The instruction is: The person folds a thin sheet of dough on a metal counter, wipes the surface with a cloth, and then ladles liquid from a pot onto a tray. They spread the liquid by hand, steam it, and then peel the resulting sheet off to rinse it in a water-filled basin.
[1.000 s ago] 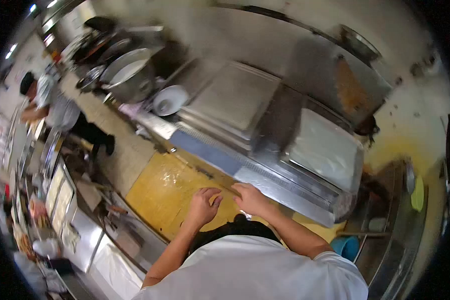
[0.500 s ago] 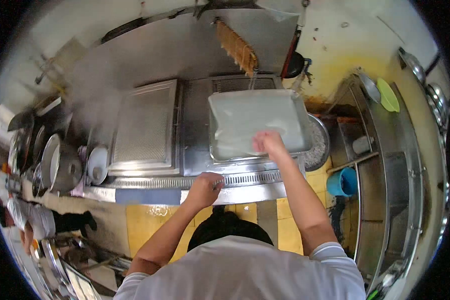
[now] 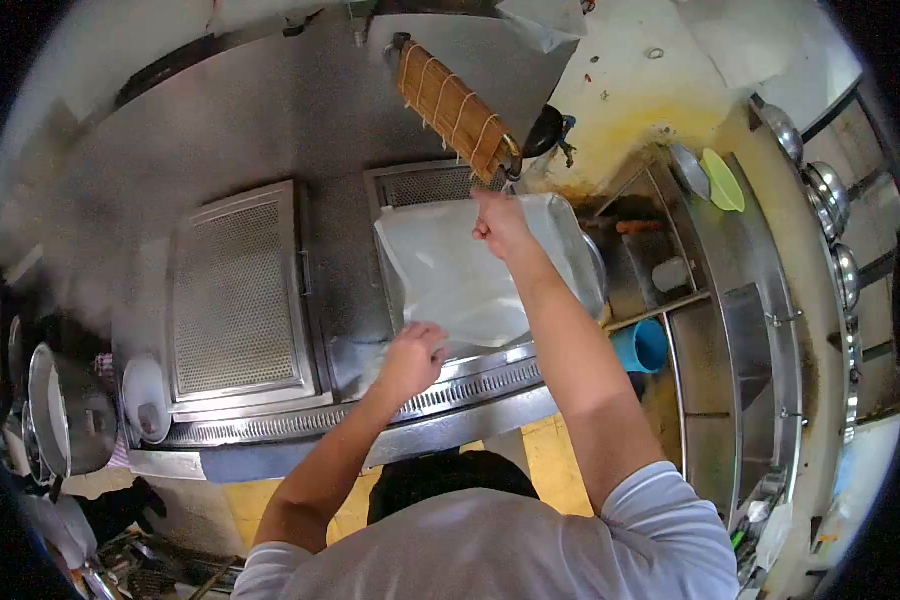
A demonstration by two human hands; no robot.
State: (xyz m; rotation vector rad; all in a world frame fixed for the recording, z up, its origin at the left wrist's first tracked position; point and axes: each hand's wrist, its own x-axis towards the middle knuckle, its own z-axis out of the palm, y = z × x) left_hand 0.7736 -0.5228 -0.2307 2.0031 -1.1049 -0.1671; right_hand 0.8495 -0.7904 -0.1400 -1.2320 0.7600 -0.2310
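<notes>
A shallow metal tray (image 3: 592,262) rests on the steel counter, with a smooth white sheet (image 3: 440,265) lying in it and overlapping its left edge. My right hand (image 3: 500,225) is over the far side of the tray, just below the end of a tap wrapped in a bamboo mat (image 3: 455,110). Its fingers are curled, and what they hold, if anything, is hidden. At the tray's near left corner is my left hand (image 3: 416,355), fingers bent together and right at the sheet's edge. I cannot tell what it grips.
Left of the tray lies a perforated metal panel (image 3: 235,300) in the counter. A slotted drain (image 3: 470,392) runs along the front. A white bowl (image 3: 148,398) and a large pot (image 3: 75,415) stand at left. Rightward are a blue bucket (image 3: 642,346) and steel shelving (image 3: 705,390) with a green bowl (image 3: 722,182).
My right hand has moved from the tray's near side up to the tap's end. My left hand has come forward to the tray's near left corner. The view has shifted right.
</notes>
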